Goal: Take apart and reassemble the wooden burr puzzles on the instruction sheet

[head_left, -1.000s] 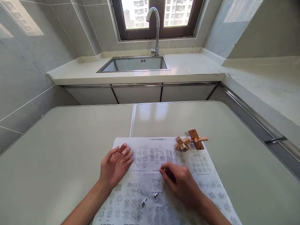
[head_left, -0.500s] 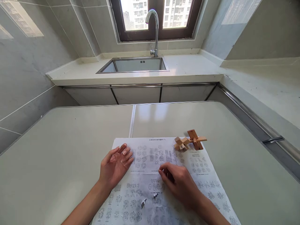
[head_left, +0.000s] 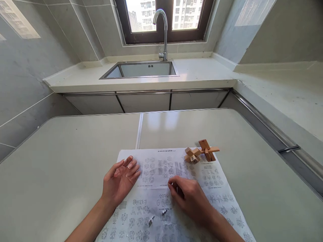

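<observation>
A large printed sheet [head_left: 161, 193] covered in small line diagrams lies on the table, creased and with two small tears. On its left edge, my left hand [head_left: 121, 179] rests with the palm turned up and the fingers loosely spread, holding nothing. My right hand [head_left: 186, 195] lies on the middle of the sheet, fingers curled in towards the thumb; no object shows in it. Beyond it, at the sheet's top right corner, stand two wooden interlocking puzzles: a light block one with printed marks [head_left: 192, 156] and a darker crossed-piece one [head_left: 207, 150], side by side.
The pale table [head_left: 63, 161] has a white seam [head_left: 139, 131] running away from me. Behind it are a white counter [head_left: 196, 69] with a sink [head_left: 146, 69], a curved tap [head_left: 165, 37] and a window. Another counter [head_left: 282, 90] runs along the right.
The whole scene has slid slightly left in view. Both hands keep nearly the same pose and place on the sheet, and the wooden puzzles have not moved on it.
</observation>
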The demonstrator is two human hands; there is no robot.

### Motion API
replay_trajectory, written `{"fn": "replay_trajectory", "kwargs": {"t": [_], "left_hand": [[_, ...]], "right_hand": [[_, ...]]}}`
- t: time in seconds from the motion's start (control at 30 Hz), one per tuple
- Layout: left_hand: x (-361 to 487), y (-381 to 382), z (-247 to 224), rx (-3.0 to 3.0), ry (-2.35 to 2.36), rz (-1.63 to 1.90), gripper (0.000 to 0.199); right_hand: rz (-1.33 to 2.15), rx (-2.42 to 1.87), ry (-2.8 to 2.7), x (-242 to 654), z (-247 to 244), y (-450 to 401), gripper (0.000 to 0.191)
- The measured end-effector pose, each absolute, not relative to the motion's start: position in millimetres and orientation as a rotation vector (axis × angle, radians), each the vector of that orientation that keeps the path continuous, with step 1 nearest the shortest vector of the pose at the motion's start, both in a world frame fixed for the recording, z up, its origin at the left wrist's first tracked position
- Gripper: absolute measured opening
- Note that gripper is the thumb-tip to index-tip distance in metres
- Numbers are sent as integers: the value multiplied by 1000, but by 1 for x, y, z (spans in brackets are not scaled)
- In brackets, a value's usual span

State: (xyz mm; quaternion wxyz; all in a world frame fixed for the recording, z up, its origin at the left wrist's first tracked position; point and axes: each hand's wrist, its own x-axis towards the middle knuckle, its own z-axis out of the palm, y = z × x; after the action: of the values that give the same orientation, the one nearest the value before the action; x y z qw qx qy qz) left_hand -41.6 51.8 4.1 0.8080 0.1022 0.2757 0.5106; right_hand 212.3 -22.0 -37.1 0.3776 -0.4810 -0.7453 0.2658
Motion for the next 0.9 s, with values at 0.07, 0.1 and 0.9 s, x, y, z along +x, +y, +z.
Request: {"fn": "replay_trajectory", "kwargs": {"t": [0.07,0.1,0.9], "left_hand": [[-42,53,4,219,595,1092,11],[-42,53,5,215,599,1093,11],[-42,52,5,211,603,1102,11]], "right_hand": [[689,-1230,-1899,213,-37,-22,14],[697,-1231,-1894,213,-37,-21,14],[765,-1267,-1863,214,-32,-21,14]]}}
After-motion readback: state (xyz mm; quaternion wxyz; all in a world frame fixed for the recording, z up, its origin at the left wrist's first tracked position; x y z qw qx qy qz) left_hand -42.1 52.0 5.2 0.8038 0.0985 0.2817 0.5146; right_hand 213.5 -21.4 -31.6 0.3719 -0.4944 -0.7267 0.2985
